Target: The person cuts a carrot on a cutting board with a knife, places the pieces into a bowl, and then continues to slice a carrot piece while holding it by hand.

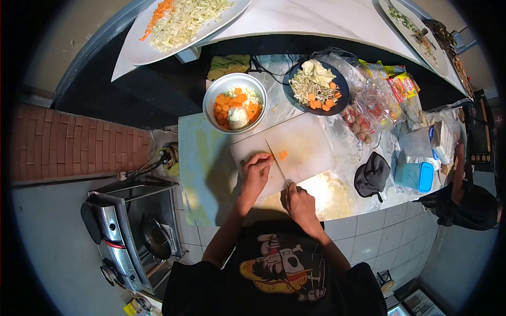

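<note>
On the white cutting board (pixel 308 139), my right hand (pixel 301 204) grips the handle of a kitchen knife (pixel 279 167). Its blade points away from me across the board. Just left of the blade, my left hand (pixel 255 173) has its fingers bent and pressed on a small orange piece that looks like carrot (pixel 271 157), mostly hidden by the fingertips. Right of the blade lie a few small cut carrot bits (pixel 283 155). Behind the board stands a metal bowl (pixel 207 115) with carrot slices, pale shreds and a white lump inside.
A dark plate (pixel 341 84) holds bean sprouts, carrot slices and a cabbage leaf. Plastic bags (pixel 377 100), a black cap (pixel 372 176) and a blue-lidded container (pixel 416 176) are on the right. A platter (pixel 134 50) sits on the shelf above. Another person (pixel 469 205) is at far right.
</note>
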{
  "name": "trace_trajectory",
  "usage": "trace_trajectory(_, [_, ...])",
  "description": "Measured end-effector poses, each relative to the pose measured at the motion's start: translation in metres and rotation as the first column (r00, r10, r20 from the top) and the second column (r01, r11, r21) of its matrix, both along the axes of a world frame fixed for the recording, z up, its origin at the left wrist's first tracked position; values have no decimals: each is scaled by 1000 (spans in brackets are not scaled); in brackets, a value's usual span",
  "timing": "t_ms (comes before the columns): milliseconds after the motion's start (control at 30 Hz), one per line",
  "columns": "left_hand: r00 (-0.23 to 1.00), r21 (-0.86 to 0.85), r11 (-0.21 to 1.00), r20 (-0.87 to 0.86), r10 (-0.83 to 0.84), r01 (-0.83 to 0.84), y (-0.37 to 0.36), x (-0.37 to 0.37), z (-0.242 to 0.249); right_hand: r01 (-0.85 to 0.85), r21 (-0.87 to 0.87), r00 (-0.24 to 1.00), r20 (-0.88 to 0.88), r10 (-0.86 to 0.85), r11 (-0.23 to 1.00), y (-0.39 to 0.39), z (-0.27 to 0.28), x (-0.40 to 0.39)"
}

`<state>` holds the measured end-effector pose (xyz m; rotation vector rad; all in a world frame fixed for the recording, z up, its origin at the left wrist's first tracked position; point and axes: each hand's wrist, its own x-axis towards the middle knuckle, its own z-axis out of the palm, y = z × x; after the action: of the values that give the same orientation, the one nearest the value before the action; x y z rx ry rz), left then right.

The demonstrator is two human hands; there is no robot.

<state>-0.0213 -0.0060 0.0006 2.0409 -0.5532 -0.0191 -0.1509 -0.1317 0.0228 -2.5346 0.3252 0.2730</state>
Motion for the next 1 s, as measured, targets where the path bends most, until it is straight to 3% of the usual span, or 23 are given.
trace_trajectory(533, [1000,24,1000,13,-14,14,0,-1,1,-8,-65,999,42,11,998,-1,-4,-1])
trace_trajectory(633, [1000,19,1000,15,-15,15,0,0,0,-7,-88,993,117,17,996,0,-14,-2])
trace_trajectory(700, [1000,25,1000,25,-14,13,1,0,0,-55,-121,998,-40,50,991,3,-13,2])
trace_trajectory(833, [999,5,1000,40,-10,10,1,0,-5,-84,-155,996,-41,78,984,3,-11,10])
trace_trajectory(900, [999,2,1000,52,-5,5,1,0,-4,-61,-148,990,-135,40,987,4,-6,13])
trace_trajectory(1000, [997,-1,1000,84,-1,1,0,-2,-2,-22,-119,996,-86,12,993,3,-3,10])
